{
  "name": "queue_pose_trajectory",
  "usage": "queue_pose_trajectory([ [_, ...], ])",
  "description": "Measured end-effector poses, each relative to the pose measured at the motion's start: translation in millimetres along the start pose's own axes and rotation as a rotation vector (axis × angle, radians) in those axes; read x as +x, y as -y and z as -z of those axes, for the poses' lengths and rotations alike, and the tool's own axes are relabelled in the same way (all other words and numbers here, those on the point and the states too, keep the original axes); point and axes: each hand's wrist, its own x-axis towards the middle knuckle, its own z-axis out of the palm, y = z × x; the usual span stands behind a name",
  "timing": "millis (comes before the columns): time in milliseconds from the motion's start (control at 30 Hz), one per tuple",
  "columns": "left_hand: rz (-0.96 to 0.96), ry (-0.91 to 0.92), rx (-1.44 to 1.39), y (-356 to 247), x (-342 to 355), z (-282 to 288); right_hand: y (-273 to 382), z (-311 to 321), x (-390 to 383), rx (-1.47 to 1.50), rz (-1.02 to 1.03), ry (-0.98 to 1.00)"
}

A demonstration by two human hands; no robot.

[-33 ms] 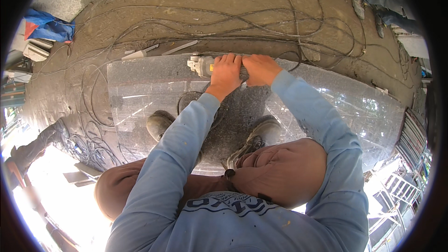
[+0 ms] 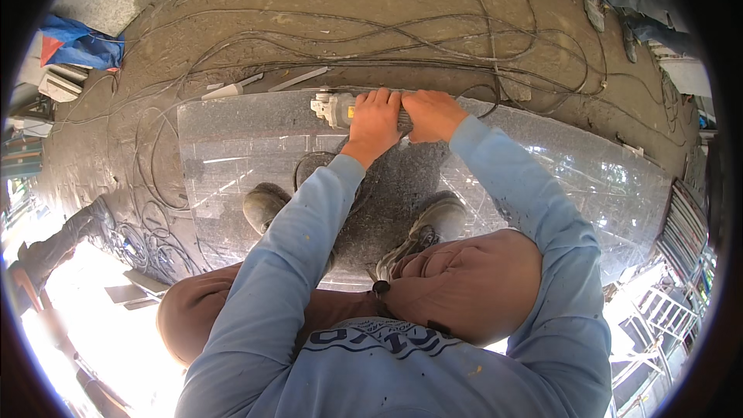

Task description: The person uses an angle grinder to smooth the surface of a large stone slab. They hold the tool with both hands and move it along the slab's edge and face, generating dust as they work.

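Note:
An angle grinder (image 2: 333,109) lies sideways at the far edge of a dark, glossy stone slab (image 2: 255,155), its pale metal head pointing left. Around the body, just behind that head, my left hand (image 2: 374,125) is closed. My right hand (image 2: 431,116) grips the rear end, close beside the left. Fingers cover most of the casing, and I cannot make out the disc. A black cord (image 2: 486,103) shows to the right of my right hand, at the slab's far edge.
My shoes stand on the slab, with a dark cable loop (image 2: 300,166) near the left one. Long cables (image 2: 387,27) cross the muddy floor beyond. Thin offcut strips (image 2: 300,77) lie past the far edge. A blue tarp (image 2: 83,40) sits far left, a metal rack (image 2: 658,317) at right.

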Motion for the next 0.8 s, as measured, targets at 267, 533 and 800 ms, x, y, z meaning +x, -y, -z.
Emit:
queue_pose_trajectory([
  [267, -0.016, -0.039, 0.003, -19.1, 4.1, -6.0, -8.5, 10.9, -17.9, 0.002, -0.033, 0.028],
  [533, -0.030, -0.061, 0.005, -30.5, 8.5, -7.6, -14.3, 12.8, -26.7, -0.030, -0.058, 0.022],
  [800, -0.014, -0.019, 0.021, -17.2, 5.5, -8.4, -8.1, 10.4, -16.0, -0.020, -0.050, 0.067],
])
